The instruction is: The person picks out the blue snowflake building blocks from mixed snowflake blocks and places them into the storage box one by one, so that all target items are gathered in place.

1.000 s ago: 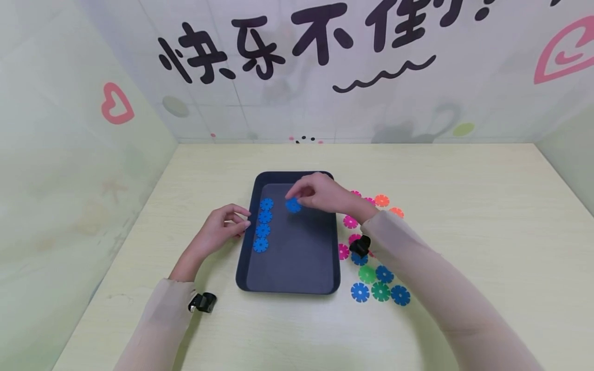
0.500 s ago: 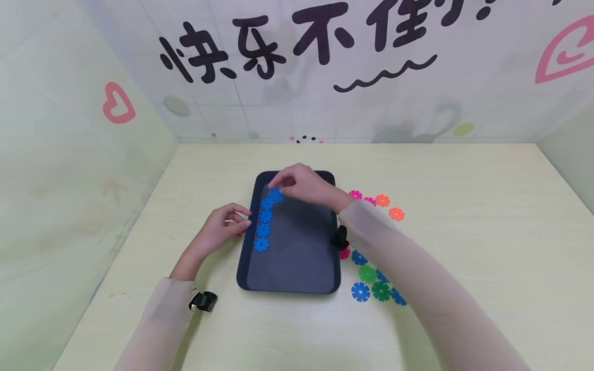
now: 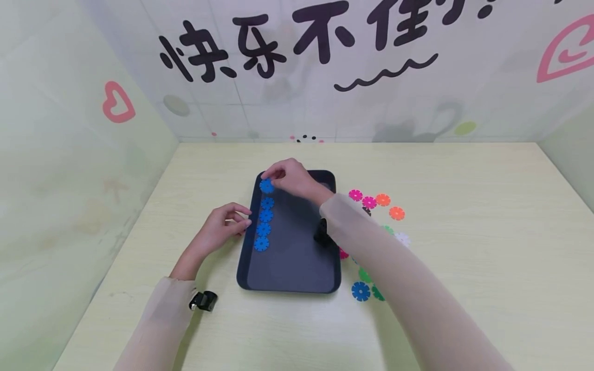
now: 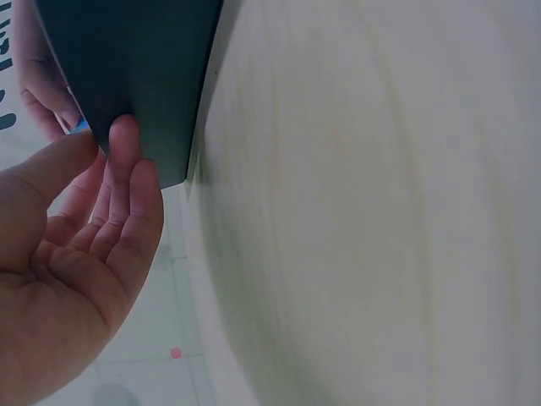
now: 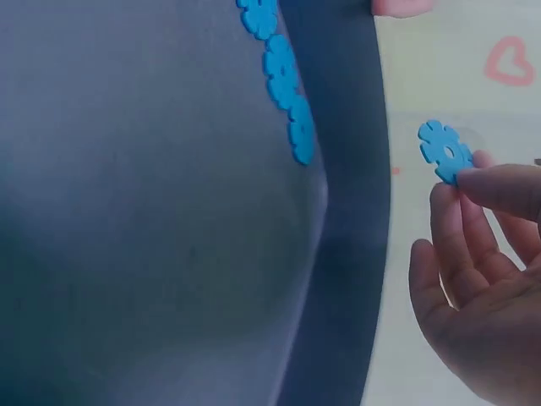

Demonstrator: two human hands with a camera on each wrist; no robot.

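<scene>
A dark rectangular tray (image 3: 297, 281) lies on the table. My left hand (image 3: 220, 229) holds its left rim, and in the left wrist view the fingertips (image 4: 124, 135) press the outer wall with the thumb at the edge. Over the tray's far left corner, my right hand (image 3: 292, 178) pinches a blue notched plastic disc (image 3: 266, 186) between thumb and fingers. The right wrist view shows this disc (image 5: 446, 152) tilted at the fingertips. Below it, several blue discs (image 3: 264, 229) form a column along the left inner side of the tray.
To the right of the tray lie loose notched discs: pink (image 3: 355, 195), orange (image 3: 396, 213), white (image 3: 402, 238), green (image 3: 364, 274) and blue (image 3: 360, 291). My right sleeve (image 3: 394, 263) covers part of them. A printed wall (image 3: 297, 113) stands behind the table.
My right hand has carried the blue disc left and away from me, from mid-tray to the far left corner above the column. The left hand has stayed at the rim.
</scene>
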